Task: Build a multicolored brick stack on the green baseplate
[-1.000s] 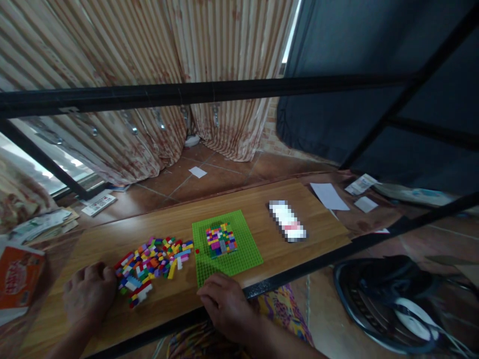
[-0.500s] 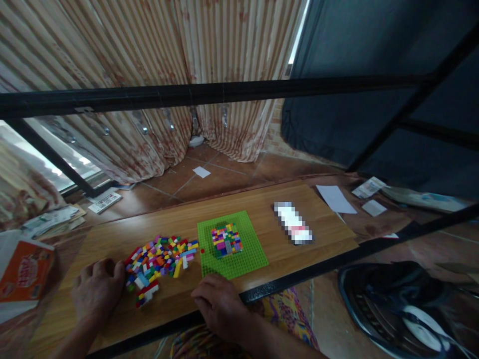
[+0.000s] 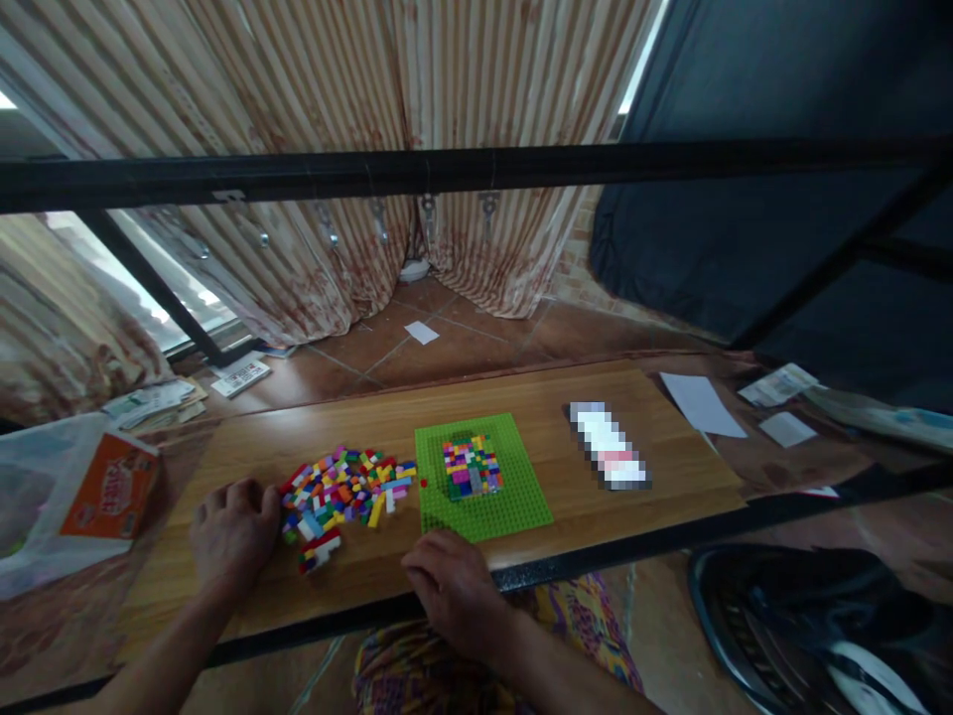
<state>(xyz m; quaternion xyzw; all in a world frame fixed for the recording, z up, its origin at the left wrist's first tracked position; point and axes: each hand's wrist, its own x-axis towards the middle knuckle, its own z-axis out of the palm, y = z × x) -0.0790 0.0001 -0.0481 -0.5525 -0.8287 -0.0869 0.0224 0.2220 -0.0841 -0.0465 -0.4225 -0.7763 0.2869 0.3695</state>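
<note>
View swung left, orange package (image 3: 111,489) near left hand (image 3: 236,536).

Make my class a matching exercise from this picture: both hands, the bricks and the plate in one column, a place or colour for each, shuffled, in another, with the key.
Column one
1. Left hand
2. Right hand
3. Baseplate
4. Loose bricks

Column two
A. Green, with a brick patch on it
B. By the left side of the pile
C. Mixed colours, scattered
D. At the plate's near edge

Pairs: 1-B, 2-D, 3-A, 4-C
</note>
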